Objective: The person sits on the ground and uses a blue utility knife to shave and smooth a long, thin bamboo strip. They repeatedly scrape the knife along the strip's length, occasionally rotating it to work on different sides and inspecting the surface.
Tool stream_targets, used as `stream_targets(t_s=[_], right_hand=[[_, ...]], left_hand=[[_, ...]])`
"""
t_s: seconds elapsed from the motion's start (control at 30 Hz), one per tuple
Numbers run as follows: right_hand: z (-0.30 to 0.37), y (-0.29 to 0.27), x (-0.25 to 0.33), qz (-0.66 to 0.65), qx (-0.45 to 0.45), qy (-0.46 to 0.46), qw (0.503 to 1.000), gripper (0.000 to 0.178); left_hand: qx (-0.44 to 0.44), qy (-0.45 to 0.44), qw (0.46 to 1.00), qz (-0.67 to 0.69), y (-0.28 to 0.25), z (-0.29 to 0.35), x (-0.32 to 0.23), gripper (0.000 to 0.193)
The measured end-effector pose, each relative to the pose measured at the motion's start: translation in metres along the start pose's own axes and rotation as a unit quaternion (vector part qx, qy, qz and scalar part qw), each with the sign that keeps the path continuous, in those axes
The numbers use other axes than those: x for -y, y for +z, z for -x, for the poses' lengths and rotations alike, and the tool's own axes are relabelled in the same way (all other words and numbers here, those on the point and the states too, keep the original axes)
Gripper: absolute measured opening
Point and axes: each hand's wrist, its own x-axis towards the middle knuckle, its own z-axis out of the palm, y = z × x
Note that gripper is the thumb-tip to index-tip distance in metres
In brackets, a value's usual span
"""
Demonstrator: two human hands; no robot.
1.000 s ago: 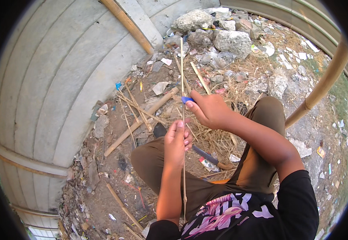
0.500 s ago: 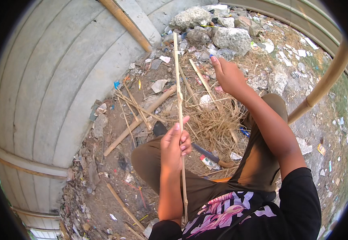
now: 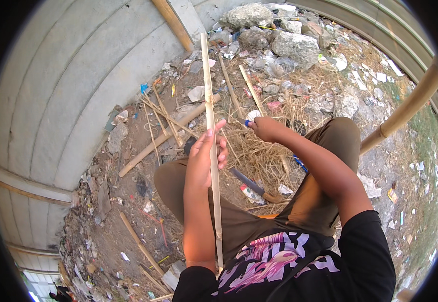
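Observation:
My left hand (image 3: 206, 156) is closed round a long, pale split bamboo strip (image 3: 209, 95). The strip stands lengthwise in front of me, its lower end by my shirt and its far end toward the wall. To its right, my right hand (image 3: 269, 130) is closed on a small blue-ended tool (image 3: 249, 123); most of it is hidden in the fist, so its kind is unclear. The tool is apart from the strip. Between my bent legs lies a machete (image 3: 253, 185) with a dark blade and wooden handle, beside a heap of bamboo shavings (image 3: 264, 156).
Bamboo strips (image 3: 166, 121) and a round bamboo pole (image 3: 168, 135) lie at the left. A grey panel wall (image 3: 78, 100) rises beyond them. Rocks (image 3: 294, 48) sit at the back. A thick bamboo pole (image 3: 402, 113) slants at the right. Litter covers the ground.
My right hand has come down and nearer, toward the strip, with the blue-ended tool. The strip's broader face now shows, and its far end has shifted left with my left hand.

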Motion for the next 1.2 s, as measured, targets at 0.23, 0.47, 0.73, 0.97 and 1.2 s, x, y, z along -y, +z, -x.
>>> stream_targets(t_s=[0.23,0.47,0.73,0.97,1.2], right_hand=[[0.039,-0.019,0.049,-0.465,0.017,-0.135,0.875,0.048],[0.032,-0.045,0.061,-0.482,-0.073,-0.135,0.863,0.031],[0.007,-0.107,0.040,-0.659,-0.125,-0.155,0.725,0.026],[0.004,-0.101,0.050,-0.647,-0.006,-0.128,0.752,0.027],[0.046,-0.047,0.057,0.041,-0.147,-0.217,0.964,0.046]], left_hand=[[0.023,-0.037,0.999,0.009,-0.015,-0.012,0.008,0.056],[0.080,-0.073,0.988,-0.111,-0.001,-0.028,0.024,0.055],[0.105,-0.105,0.966,-0.211,-0.026,-0.002,-0.019,0.082],[0.153,-0.132,0.977,-0.071,0.012,0.016,0.032,0.045],[-0.094,-0.009,0.946,-0.308,-0.030,-0.004,0.074,0.031]])
